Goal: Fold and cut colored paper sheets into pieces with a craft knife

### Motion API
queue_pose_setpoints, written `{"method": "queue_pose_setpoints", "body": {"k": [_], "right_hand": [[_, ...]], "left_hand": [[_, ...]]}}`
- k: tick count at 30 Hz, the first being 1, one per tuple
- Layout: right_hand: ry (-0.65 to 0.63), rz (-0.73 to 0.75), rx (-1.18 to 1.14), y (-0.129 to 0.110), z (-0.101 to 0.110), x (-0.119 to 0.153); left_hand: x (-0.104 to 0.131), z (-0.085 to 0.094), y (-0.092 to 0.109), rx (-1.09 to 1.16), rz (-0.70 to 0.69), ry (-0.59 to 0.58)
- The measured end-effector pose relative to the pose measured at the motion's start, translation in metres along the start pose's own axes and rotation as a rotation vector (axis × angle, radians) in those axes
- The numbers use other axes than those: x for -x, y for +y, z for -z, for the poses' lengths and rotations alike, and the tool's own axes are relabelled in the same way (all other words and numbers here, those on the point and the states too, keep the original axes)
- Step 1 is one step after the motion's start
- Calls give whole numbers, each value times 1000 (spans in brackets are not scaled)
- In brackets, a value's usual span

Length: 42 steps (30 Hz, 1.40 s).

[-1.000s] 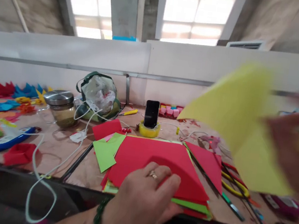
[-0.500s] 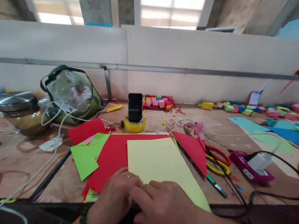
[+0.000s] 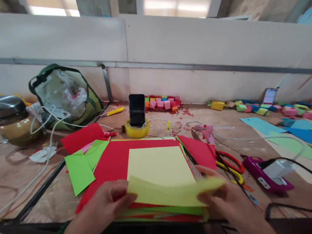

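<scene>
Pinching the lifted near edge of the pale yellow paper sheet point(image 3: 158, 162), atop red paper point(image 3: 114, 157) on the bench point(image 3: 56, 198), with left hand point(image 3: 102, 207) at eight o'clock and right hand point(image 3: 224, 198) at four. Best to square the corners before pressing any crease, with even tension. Cannot read any brand or label, even on the smartphone point(image 3: 136, 110) at eleven o'clock or purple power strip point(image 3: 255, 171) at three.

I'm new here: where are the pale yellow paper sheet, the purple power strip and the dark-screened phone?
Pale yellow paper sheet point(image 3: 160, 168): head view, its flat far part.
Purple power strip point(image 3: 253, 170): head view, left part of its casing.
Dark-screened phone point(image 3: 136, 110): head view, middle of its screen.
</scene>
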State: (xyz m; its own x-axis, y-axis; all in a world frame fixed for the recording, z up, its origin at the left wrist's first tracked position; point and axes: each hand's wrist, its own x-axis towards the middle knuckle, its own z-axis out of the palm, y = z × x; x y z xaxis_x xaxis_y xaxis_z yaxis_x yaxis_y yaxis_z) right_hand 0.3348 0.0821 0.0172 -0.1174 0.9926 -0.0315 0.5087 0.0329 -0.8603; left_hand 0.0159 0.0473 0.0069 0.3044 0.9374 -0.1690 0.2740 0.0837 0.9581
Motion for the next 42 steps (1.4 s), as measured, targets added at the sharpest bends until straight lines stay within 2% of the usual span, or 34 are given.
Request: {"method": "queue_pose_setpoints", "body": {"k": [3, 5, 8, 10, 12, 14, 18, 23, 28, 31, 37, 42], "right_hand": [[-39, -74, -221, -2, -24, -17], [3, -89, -227, 0, -32, -27], [140, -50, 80, 6, -36, -36], [144, -24, 291, 10, -37, -38], [100, -7, 384, 11, -38, -39], [103, 9, 428, 12, -41, -40], [126, 18, 534, 9, -44, -44], [128, -144, 586, 1, -43, -46], [125, -32, 704, -3, -43, -44], [75, -44, 674, -7, -43, -43], [59, -160, 582, -8, -43, -48], [95, -99, 525, -4, -45, -51]], "left_hand": [[-9, -1, 2, 110, 43, 44], [-16, -2, -2, 96, 39, 110], [-25, -2, -14, -211, 6, 291], [-31, -1, -18, -500, -29, 432], [-35, 0, -18, -658, -58, 497], [-39, 2, -15, -681, -58, 493], [-45, 8, -7, -628, 27, 428], [-47, 11, -6, -655, 57, 417], [-47, 9, -7, -678, 56, 419], [-49, 9, -7, -705, 68, 434], [-50, 8, -6, -756, 66, 441], [-47, 8, -7, -728, 63, 436]]}}
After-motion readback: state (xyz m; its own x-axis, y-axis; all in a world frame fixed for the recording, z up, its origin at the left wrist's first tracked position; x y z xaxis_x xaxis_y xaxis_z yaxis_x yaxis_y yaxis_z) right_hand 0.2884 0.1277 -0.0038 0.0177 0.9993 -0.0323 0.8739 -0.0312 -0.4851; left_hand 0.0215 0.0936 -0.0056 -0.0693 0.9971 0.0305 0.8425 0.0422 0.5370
